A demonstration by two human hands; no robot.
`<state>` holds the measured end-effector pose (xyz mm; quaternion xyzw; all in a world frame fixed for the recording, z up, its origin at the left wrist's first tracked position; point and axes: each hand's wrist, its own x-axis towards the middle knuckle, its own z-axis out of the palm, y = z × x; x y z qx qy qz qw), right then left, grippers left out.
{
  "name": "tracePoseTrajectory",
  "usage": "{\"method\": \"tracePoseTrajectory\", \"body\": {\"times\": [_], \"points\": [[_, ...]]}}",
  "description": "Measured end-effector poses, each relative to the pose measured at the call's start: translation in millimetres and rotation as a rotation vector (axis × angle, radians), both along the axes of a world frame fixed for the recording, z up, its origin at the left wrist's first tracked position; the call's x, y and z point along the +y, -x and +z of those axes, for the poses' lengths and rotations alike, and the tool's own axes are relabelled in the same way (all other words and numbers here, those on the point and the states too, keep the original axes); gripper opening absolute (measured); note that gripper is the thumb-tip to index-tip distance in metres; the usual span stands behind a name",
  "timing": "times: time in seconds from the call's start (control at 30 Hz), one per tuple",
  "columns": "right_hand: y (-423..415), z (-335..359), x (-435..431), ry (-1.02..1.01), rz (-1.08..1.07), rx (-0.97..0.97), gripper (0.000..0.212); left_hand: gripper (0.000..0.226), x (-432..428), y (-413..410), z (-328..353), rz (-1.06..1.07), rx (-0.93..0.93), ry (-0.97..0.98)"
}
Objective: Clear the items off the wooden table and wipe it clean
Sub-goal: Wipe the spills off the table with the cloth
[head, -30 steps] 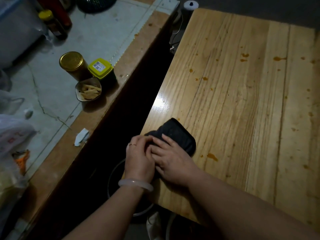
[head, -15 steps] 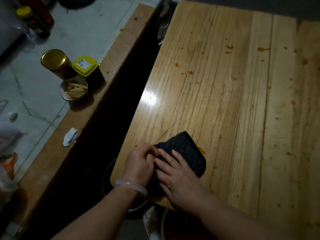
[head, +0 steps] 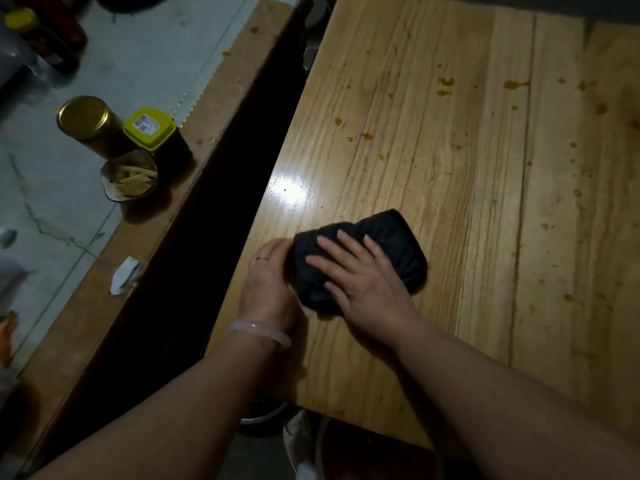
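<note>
- one long pale wooden table
- one dark folded cloth
- two hands: left hand, right hand
- one gold-lidded round tin
- one yellow-lidded square container
- one small bowl of pale sticks

My right hand covers the near half of the dark cloth, so I can't see how it's folded there. My left hand has its fingertips tucked out of sight at the cloth's edge. The table runs off the right and top edges. Under its near corner, a pale bowl barely peeks out. Top left, the bottles are cropped and blurred.
</note>
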<state>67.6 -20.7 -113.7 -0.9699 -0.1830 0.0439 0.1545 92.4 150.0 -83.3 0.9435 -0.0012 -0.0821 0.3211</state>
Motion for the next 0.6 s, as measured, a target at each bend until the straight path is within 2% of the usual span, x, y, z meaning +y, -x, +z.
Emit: {"method": "tracePoseTrajectory", "body": {"times": [0.13,0.23,0.37,0.6], "points": [[2,2,0,-0.023,-0.054,0.029,0.049,0.067,-9,-1,-8,0.011,0.034,-0.049],[29,2,-4,-0.019,-0.014,0.021,0.048,0.073,-8,5,-15,-0.05,0.029,-0.094],[56,2,-14,-0.007,0.055,0.019,0.047,0.07,-7,6,-22,-0.087,0.004,-0.16],[23,0,-6,-0.041,0.025,0.022,0.047,0.07,-6,4,-33,-0.098,-0.064,-0.305]]}}
